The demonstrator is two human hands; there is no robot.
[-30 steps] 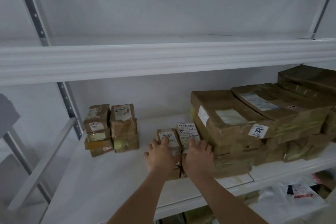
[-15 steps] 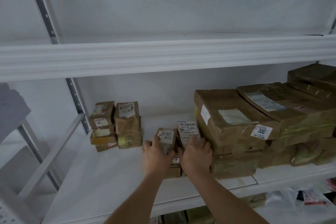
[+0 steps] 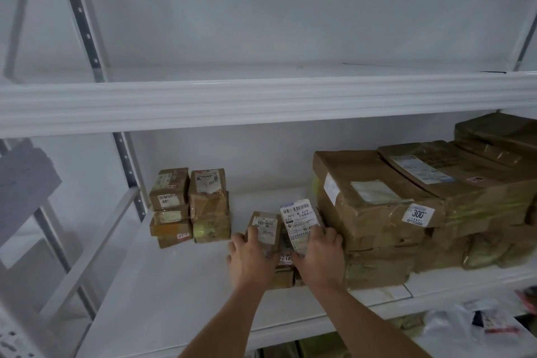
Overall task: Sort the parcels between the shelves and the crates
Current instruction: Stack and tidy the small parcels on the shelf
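On the middle shelf, the left hand gripped a small brown parcel; the right hand held the white-labelled parcel. Hands hid the boxes beneath.

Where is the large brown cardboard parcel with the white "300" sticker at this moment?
In the head view, the large brown cardboard parcel with the "300" sticker lies on the white middle shelf, right of centre, topping a stack just right of the right hand.
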